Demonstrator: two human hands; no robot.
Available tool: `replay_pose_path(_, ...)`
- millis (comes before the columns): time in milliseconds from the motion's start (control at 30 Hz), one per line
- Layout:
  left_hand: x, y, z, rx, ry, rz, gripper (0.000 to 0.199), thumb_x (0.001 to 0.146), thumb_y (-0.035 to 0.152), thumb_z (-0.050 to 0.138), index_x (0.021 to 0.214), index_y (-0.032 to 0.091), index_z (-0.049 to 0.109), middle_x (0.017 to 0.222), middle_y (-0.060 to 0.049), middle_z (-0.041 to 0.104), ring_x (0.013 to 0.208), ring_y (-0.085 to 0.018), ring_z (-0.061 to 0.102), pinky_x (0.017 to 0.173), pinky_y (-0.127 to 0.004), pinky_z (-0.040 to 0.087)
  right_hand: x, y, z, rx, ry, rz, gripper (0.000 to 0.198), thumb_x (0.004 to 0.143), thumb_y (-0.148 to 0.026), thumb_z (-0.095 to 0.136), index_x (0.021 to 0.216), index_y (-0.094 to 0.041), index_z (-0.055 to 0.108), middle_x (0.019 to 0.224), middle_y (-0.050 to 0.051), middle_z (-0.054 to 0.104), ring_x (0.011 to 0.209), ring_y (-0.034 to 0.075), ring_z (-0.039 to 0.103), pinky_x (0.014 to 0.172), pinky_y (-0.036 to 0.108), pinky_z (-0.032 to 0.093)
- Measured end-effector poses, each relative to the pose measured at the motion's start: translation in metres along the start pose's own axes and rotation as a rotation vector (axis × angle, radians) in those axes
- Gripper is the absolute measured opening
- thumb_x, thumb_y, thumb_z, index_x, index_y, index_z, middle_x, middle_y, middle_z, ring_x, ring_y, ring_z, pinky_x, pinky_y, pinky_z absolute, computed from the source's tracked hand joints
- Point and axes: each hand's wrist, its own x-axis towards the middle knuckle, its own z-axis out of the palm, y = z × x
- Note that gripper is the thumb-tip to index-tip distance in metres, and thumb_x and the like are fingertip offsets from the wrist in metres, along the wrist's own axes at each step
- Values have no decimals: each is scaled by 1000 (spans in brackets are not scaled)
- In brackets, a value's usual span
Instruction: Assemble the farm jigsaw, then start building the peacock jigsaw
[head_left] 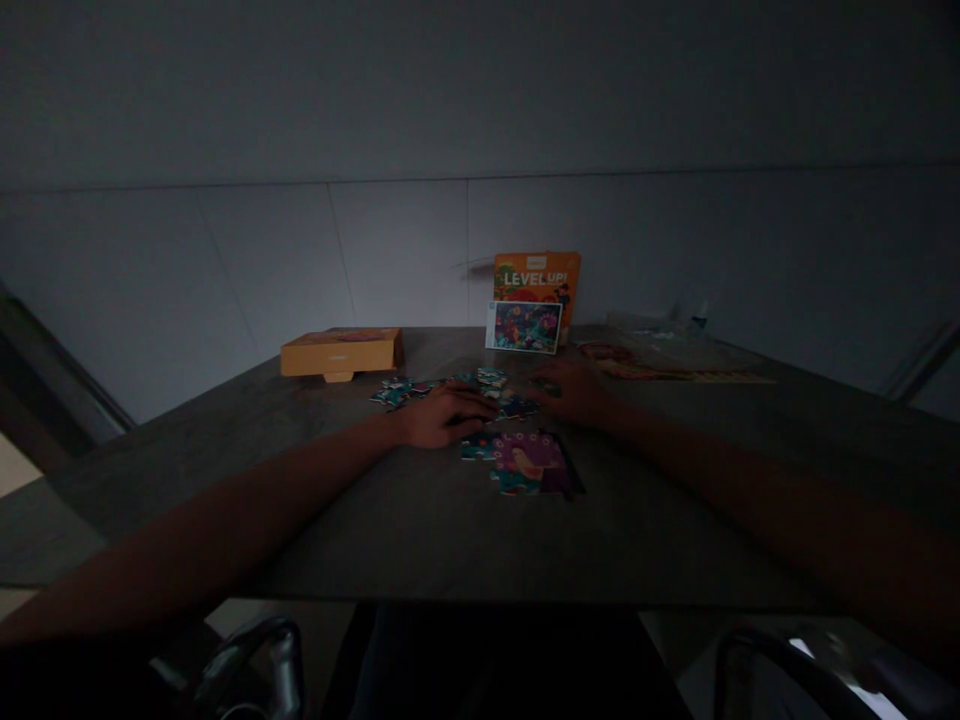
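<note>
My left hand (445,414) lies low over the table with its fingers stretched out to the right, above the edge of a heap of loose jigsaw pieces (491,378). To the right of that heap my right hand (576,392) is curled, with a puzzle piece (545,386) showing between thumb and fingers; dim light and slight blur hide the exact grip. Closer to me is a joined puzzle section (531,462), mostly purple with a pale bird-like figure and a teal lower left edge. More pieces (394,391) lie left of my left hand.
An orange box (341,353) sits at the back left. Against the wall leans an orange "LEVEL UP!" package (538,270), with a picture card (523,327) in front. Clear plastic (660,335) and a printed sheet (630,363) lie back right. The table's front edge (495,602) is near my lap.
</note>
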Motion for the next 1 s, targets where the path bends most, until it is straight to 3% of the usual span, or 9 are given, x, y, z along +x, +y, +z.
replay_pose_path(100, 0, 4, -1, -27, -7, 14, 35, 98, 16, 48, 124, 23, 69, 134, -7, 67, 131, -24, 56, 115, -47, 39, 1, -10, 3, 81, -92, -124, 46, 89, -45, 66, 129, -23, 68, 131, 9, 69, 122, 29, 61, 106, 45, 45)
replay_pose_path(200, 0, 4, -1, -43, -10, 18, 39, 96, 13, 48, 128, 26, 67, 134, -6, 67, 132, -23, 55, 115, -47, 40, 0, -13, 6, 187, -162, -175, 44, 91, -45, 63, 127, -23, 69, 125, 9, 72, 114, 28, 66, 101, 44, 49)
replay_pose_path(367, -2, 1, 1, 25, 31, 6, 39, 96, 19, 50, 132, 21, 64, 124, -10, 71, 121, -25, 61, 108, -45, 47, 0, -7, 4, 158, -67, -149, 43, 85, -46, 72, 121, -21, 73, 114, 10, 74, 106, 27, 68, 95, 42, 51)
replay_pose_path(467, -1, -5, -2, 92, 91, -128, 37, 96, 23, 49, 129, 17, 65, 122, -12, 70, 118, -25, 63, 107, -43, 48, 1, -3, 4, 111, 18, -139, 40, 85, -45, 73, 116, -20, 74, 109, 10, 74, 102, 27, 67, 92, 41, 51)
replay_pose_path(600, -9, -30, -19, 193, 257, -604, 36, 90, 22, 53, 122, 18, 70, 128, -9, 69, 121, -26, 62, 110, -40, 45, 3, 0, 4, -4, 44, -6, 39, 85, -48, 72, 108, -17, 76, 107, 13, 73, 101, 29, 66, 91, 42, 51)
replay_pose_path(700, -30, -59, -39, 208, 253, -768, 34, 86, 23, 55, 113, 17, 74, 114, -10, 75, 109, -29, 68, 101, -39, 51, 2, 3, 5, -54, -13, 116, 40, 86, -50, 70, 106, -16, 77, 105, 15, 72, 97, 30, 67, 87, 42, 52)
replay_pose_path(867, -70, -87, -63, 118, 108, -809, 36, 83, 43, 61, 102, 17, 76, 104, -8, 78, 101, -28, 72, 91, -34, 54, -1, 4, 6, -70, 3, 110, 34, 89, -44, 66, 107, -17, 77, 110, 15, 70, 99, 29, 66, 85, 39, 53)
replay_pose_path(1000, -75, -84, -58, 73, 59, -762, 51, 81, 48, 66, 119, 14, 71, 123, -14, 72, 115, -31, 67, 100, -40, 51, -2, 0, 4, -59, 16, 78, 30, 90, -38, 64, 104, -15, 78, 109, 16, 70, 98, 29, 66, 85, 38, 52)
